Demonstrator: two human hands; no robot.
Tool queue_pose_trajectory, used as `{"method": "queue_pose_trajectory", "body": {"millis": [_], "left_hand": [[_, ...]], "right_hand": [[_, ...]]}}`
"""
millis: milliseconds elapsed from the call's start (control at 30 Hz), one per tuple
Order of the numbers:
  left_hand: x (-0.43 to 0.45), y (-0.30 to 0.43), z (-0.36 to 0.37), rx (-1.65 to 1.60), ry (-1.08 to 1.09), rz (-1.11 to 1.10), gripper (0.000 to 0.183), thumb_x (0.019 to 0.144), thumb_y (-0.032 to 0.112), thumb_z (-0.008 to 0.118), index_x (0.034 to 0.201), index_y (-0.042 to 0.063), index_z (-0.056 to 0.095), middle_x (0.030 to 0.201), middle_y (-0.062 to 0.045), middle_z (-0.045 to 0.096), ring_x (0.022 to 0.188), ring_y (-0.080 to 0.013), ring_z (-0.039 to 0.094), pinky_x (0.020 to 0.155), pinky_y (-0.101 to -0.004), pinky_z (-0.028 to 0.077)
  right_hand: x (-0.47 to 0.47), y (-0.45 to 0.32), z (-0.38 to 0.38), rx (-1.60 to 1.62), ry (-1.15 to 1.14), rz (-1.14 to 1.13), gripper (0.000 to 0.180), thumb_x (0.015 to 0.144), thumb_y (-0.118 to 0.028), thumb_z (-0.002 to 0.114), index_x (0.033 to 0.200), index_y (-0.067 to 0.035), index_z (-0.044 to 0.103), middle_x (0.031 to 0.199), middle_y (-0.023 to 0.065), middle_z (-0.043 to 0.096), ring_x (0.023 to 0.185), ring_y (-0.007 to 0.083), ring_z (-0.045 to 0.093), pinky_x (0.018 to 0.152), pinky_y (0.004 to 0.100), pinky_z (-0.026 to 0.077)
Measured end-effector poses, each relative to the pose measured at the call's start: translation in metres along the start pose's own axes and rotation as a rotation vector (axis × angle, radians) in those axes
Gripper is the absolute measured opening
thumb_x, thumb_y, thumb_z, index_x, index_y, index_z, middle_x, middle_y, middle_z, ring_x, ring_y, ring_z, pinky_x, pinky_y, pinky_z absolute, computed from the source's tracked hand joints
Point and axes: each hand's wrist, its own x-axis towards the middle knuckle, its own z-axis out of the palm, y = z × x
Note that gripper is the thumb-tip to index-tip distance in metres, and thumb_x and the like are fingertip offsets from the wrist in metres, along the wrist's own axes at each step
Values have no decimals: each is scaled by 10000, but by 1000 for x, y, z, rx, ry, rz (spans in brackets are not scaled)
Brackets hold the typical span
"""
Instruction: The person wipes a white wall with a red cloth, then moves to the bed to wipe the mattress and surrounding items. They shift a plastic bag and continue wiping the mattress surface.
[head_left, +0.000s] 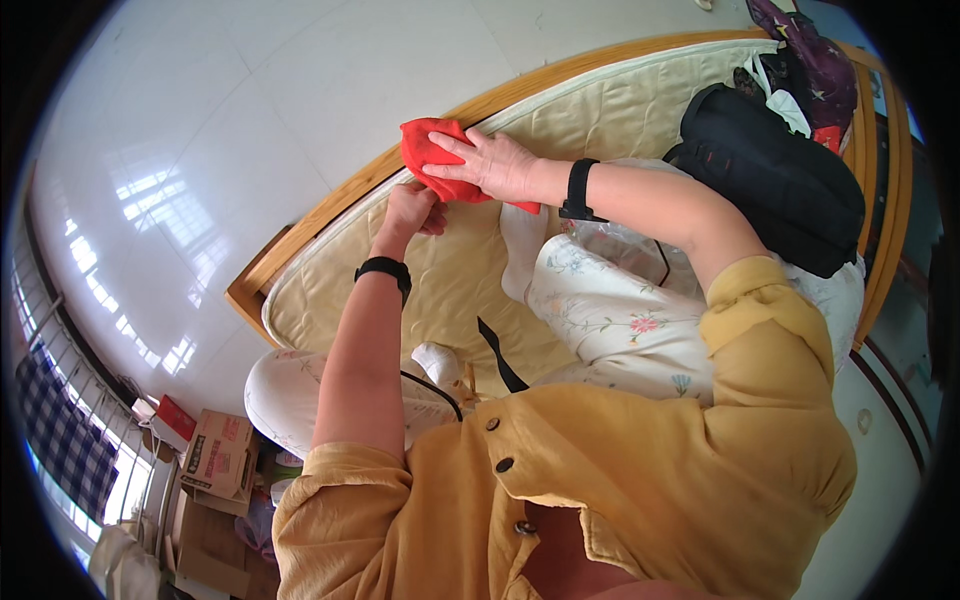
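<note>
A piece of red cloth (433, 133) is bunched over the bed's wooden side rail and the mattress edge. My right hand (499, 166) lies across it from above, two fingers spread over the fabric; its thumb is hidden. At the lower left edge of the cloth, my left hand (412, 210) has its fingers curled and appears to pinch the border; the exact grip is partly hidden. Under both hands is the cream quilted mattress (360, 262), held within the wooden bed rail (352, 180). Each of my wrists wears a black band.
A black bag (772, 180) sits on the bed at the right, beside a purple patterned cloth (814, 71). A black strap (499, 356) lies between my legs. Clear plastic (626, 247) is by my right leg. Cardboard boxes (217, 454) stand at lower left on the tiled floor (247, 97).
</note>
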Motion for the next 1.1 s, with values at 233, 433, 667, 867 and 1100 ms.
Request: {"method": "queue_pose_trajectory", "body": {"millis": [233,433,667,867,1100], "left_hand": [[-3,1,0,-6,-11,-13,393,893,320,638,714,-27,676,625,-149,684,495,-226,680,467,-317,554],[-2,1,0,-1,-3,-22,391,893,317,638,720,-31,683,624,-149,683,490,-225,676,475,-315,557],[-3,2,1,-6,10,-28,392,901,308,632,725,-39,684,622,-151,681,488,-230,674,466,-317,553],[0,1,-1,-10,-13,-8,402,904,318,633,723,-38,678,628,-156,680,485,-233,672,458,-327,555],[1,-1,-1,-23,-12,0,430,908,348,655,719,-38,674,622,-160,675,476,-235,663,453,-321,551]], "right_hand": [[6,113,-12,192,-75,376,510,773,-194,707,1273,-246,620,1343,96,581,1116,366,630,896,465,550],[-51,206,-48,229,-5,911,499,795,-201,653,1292,-161,628,1280,131,645,1107,377,652,901,459,546],[4,125,-20,83,-312,632,391,805,-254,645,1149,-82,715,1110,157,722,1100,315,682,917,410,539],[42,87,-91,1312,-57,261,482,869,-157,606,1335,-33,585,1161,45,677,1017,138,626,902,309,520],[20,42,-74,1307,111,214,485,871,-178,624,1334,-48,560,1085,44,666,998,141,604,928,309,489]]}}
